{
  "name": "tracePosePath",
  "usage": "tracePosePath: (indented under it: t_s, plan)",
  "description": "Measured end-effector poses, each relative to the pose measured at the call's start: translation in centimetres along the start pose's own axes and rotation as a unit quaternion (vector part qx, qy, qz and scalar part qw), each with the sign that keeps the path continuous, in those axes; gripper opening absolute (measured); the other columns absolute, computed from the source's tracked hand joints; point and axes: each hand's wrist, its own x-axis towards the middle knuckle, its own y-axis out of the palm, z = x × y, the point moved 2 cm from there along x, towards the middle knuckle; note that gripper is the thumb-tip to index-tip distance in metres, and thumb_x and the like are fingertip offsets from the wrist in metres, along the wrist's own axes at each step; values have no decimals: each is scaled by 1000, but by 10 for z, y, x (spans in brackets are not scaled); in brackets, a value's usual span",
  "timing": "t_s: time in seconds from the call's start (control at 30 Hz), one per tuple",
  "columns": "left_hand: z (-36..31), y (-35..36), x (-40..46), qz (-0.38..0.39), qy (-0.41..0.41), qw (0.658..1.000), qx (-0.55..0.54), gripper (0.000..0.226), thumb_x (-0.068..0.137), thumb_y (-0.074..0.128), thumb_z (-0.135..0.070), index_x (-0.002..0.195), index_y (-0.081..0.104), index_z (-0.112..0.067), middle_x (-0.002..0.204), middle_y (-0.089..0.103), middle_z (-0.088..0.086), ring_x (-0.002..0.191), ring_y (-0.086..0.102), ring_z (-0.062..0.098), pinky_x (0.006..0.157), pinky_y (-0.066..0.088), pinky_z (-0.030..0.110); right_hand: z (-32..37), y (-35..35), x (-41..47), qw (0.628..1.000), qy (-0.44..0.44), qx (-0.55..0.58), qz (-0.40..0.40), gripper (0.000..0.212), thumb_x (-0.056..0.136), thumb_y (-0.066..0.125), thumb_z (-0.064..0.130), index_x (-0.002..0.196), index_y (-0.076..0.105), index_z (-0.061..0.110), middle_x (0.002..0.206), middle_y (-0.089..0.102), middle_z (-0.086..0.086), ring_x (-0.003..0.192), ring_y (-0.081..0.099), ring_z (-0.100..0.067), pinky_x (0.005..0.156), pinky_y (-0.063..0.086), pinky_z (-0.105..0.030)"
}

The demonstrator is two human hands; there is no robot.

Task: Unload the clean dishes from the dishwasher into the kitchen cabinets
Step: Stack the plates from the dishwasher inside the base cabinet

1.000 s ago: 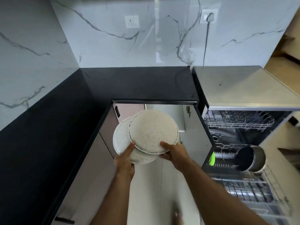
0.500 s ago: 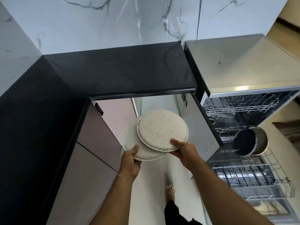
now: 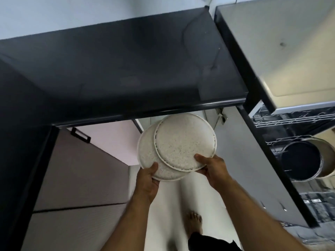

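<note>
Two white speckled plates overlap in front of me, just below the black countertop edge. My left hand [image 3: 147,180] grips the lower plate [image 3: 147,156] at its near rim, thumb on top. My right hand [image 3: 213,167] grips the upper plate [image 3: 183,144] at its near right rim. The far rims of both plates reach toward the open lower cabinet [image 3: 181,115] under the counter. The dishwasher [image 3: 290,127] stands open on the right, with a dark pot [image 3: 301,160] lying on its side in the rack.
The black countertop [image 3: 126,69] runs across the top and down the left. An open cabinet door [image 3: 253,178] hangs between me and the dishwasher. A closed drawer front with a black handle [image 3: 80,136] sits on the left. My bare foot [image 3: 194,225] stands on the white floor.
The view has tilted further down and closer to the counter. Both plates have moved up and forward toward the cabinet opening under the counter edge. Both grips are unchanged.
</note>
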Motion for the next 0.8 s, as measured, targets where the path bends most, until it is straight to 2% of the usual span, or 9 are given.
tracePosePath:
  t_s: [0.17,0.23,0.3,0.4,0.5,0.57,0.67,0.77,0.8]
  plan:
    - [14,7,83,58,-5,998,4,52,84,61,0,135,53,-8,129,63,12,120,60,27,96,51,40,-2,-2,69,999,-37,-15,-25,49,78,76,-1,124,59,0,110,73,-13,94,72,-31,73,60,-40]
    - [14,17,126,64,19,998,14,49,87,60,3,135,52,-6,127,65,12,115,63,24,92,55,34,3,7,105,997,-64,-27,-33,45,79,75,-2,121,59,-3,100,72,-13,80,72,-23,60,58,-30]
    - [8,29,175,41,57,997,26,48,87,60,8,134,51,1,125,65,15,104,67,20,78,58,25,10,21,148,995,-86,-32,-47,42,79,76,-3,117,59,-9,91,69,-15,66,69,-18,52,54,-24]
    - [-8,48,236,31,111,992,42,49,86,63,9,132,48,8,125,62,20,95,68,17,69,57,23,16,37,206,994,-97,-6,-53,33,75,79,-2,103,62,-6,105,69,-22,87,71,-31,68,59,-32]
    - [-17,67,283,30,130,989,61,48,85,67,0,131,54,-4,120,66,11,99,66,22,65,56,28,26,56,248,992,-122,13,-29,19,79,74,-6,88,60,3,96,68,-15,84,69,-27,74,61,-38]
    - [-17,82,314,13,136,989,54,50,83,62,5,130,55,-8,115,65,8,102,62,26,68,55,31,31,64,276,990,-140,28,-22,20,81,72,-8,88,58,4,93,66,-13,81,68,-26,75,61,-39]
    - [-20,99,354,-44,198,977,69,47,83,57,7,129,53,-5,102,64,6,100,62,29,86,54,39,34,73,316,987,-151,49,-8,25,79,72,-11,91,55,4,100,65,-18,84,69,-32,77,61,-43]
    - [-25,110,393,-49,242,966,80,42,85,61,-4,126,49,2,114,61,11,101,61,29,94,50,42,32,82,351,985,-168,43,-3,28,77,73,-12,90,51,1,106,64,-23,85,70,-40,69,62,-44]
    - [-25,111,405,-53,245,966,64,54,80,66,-11,129,47,0,121,60,13,105,62,31,98,50,45,33,84,361,984,-177,37,-4,29,78,73,-12,90,50,1,105,64,-24,83,70,-41,67,62,-44]
